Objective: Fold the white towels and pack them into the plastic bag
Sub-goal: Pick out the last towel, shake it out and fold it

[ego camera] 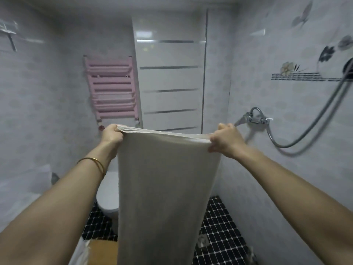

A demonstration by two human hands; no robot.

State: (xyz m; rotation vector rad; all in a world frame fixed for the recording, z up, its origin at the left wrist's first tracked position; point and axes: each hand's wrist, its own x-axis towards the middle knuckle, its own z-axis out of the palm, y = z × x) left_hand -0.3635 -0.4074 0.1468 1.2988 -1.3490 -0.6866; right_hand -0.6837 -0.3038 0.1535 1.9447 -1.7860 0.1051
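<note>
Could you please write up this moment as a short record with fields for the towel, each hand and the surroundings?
Place: tiled bathroom with black mosaic floor
Towel: white towel held up by its top edge, hanging straight down
Left: left hand grips the top left corner
Right: right hand grips the top right corner
Background: pink wall rail, toilet, tap, shower hose
Bag: not clearly visible

Tiled walls point(47, 104), pink radiator point(111, 88), perhaps a toilet point(108, 196)
</note>
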